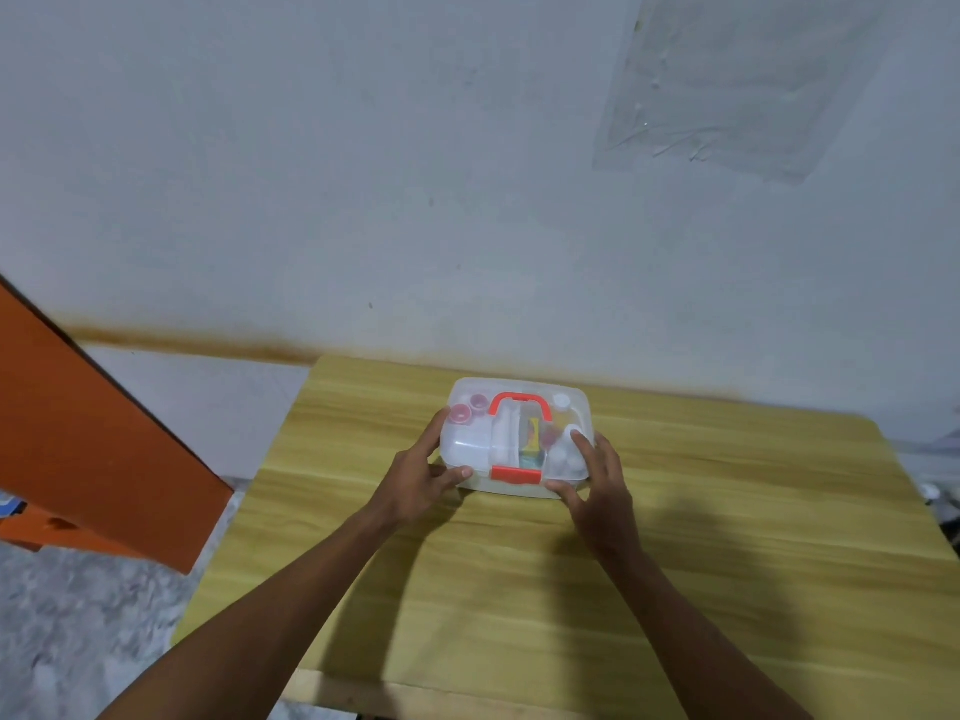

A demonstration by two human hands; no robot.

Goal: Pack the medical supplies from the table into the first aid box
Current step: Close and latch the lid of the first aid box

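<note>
1. A pale wall backs the wooden surface. An orange board leans on the left.
2. The clear first aid box sits closed at the far middle of the surface, with supplies inside.
3. The left hand grips its near-left corner and the right hand its near-right corner.
4. The red handle lies on top, and the red latch faces near.

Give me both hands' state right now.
Left hand grips the first aid box at its left end.
Right hand grips the same box at its right end.
</note>
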